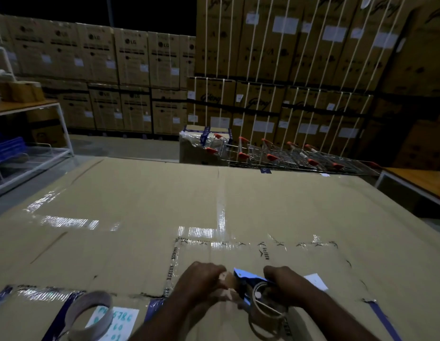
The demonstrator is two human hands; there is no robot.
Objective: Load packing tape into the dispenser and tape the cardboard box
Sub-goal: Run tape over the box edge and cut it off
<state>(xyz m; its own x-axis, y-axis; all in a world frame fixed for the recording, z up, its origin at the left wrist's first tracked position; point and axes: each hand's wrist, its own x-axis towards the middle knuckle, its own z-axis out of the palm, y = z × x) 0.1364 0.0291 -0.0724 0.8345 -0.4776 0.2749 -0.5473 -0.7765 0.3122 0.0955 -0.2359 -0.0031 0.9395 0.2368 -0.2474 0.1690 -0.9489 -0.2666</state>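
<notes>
Big flattened cardboard box point(164, 205) fills the foreground, its seams covered w/ strips of clear tape and some printed tape; two white paper labels lie on it, one handwritten label point(115, 323) near the bottom left, one small white label point(317, 281) just right of the right hand. Behind it: stacked LG cartons point(130, 60) at back left, taller strapped cartons point(300, 45) at back right, a row of nested shopping carts point(287, 156) w/ orange handles, one plastic-wrapped box point(201, 146) beside them. White-framed shelf point(29, 107) at far left, orange-topped table point(420, 180) at far right edge. Nothing blocks the work area. Blue tape dispenser point(248, 281) sits on the box between both hands, roll of tape point(265, 303) mounted on it, toward the right hand. Left hand point(201, 281) is curled closed, fingers pinching what looks like the brown tape end at the dispenser's front; exact grip hard to tell. Right hand point(285, 279) is wrapped closed over the dispenser's rear. One spare tape roll point(91, 316), brownish, lies on the box well left of the left hand, partly over the handwritten label. Count: 2 hands, 1 dispenser, 2 rolls.
</notes>
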